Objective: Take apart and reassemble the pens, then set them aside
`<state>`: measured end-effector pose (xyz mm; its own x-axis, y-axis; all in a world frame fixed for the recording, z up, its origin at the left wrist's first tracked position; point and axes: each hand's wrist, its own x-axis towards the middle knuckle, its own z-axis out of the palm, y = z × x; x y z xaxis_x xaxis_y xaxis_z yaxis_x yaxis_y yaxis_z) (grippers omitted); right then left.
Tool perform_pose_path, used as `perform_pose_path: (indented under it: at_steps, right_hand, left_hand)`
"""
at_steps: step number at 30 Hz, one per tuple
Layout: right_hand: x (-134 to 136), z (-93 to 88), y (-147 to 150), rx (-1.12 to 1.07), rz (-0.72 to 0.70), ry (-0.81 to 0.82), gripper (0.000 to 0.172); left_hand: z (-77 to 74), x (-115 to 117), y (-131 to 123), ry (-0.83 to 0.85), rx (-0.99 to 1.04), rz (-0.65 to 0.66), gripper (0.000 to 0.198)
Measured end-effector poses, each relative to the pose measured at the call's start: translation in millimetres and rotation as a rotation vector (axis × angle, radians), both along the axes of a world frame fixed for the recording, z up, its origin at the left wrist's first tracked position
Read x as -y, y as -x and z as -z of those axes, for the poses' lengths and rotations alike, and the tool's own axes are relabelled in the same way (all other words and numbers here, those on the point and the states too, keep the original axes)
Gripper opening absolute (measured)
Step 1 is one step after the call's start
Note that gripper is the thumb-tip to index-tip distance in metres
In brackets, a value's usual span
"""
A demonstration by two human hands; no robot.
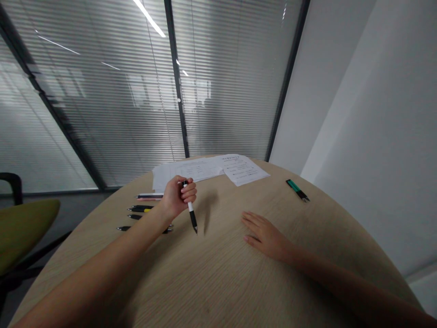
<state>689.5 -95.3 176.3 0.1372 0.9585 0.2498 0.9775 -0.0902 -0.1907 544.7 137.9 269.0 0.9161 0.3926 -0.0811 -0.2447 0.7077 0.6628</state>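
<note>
My left hand [177, 198] is shut on a white-and-black pen [191, 210], which hangs tip down just above the wooden tabletop [218, 273]. My right hand [264, 237] lies flat and open on the table, holding nothing. Several pens [140, 208] lie side by side to the left of my left hand, and the nearest are partly hidden by my wrist. Two sheets of printed paper [235, 168] lie at the far edge of the table, just beyond my left hand. A green-and-black pen [297, 190] lies at the far right.
The rounded table edge curves around the far side. An olive-green office chair [23, 232] stands at the left. Behind the table runs a glass partition with slatted blinds [119, 105], and a white wall [368, 114] fills the right side.
</note>
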Motion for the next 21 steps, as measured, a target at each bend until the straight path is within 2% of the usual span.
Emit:
perform_pose_path:
  at_steps: [6, 11, 21]
  right_hand:
    - [-0.6, 3.4, -2.2, -0.007, -0.01, -0.017, 0.047]
    - [-0.3, 2.2, -0.9, 0.005, -0.002, -0.006, 0.047]
    - [-0.7, 1.7, -1.5, 0.004, -0.005, -0.005, 0.048]
  left_hand:
    - [0.5, 1.6, 0.0, 0.027, 0.029, -0.07, 0.008]
    - [-0.1, 1.3, 0.9, 0.015, 0.103, -0.05, 0.012]
    - [-1.8, 4.6, 0.6, -0.013, 0.124, -0.084, 0.017]
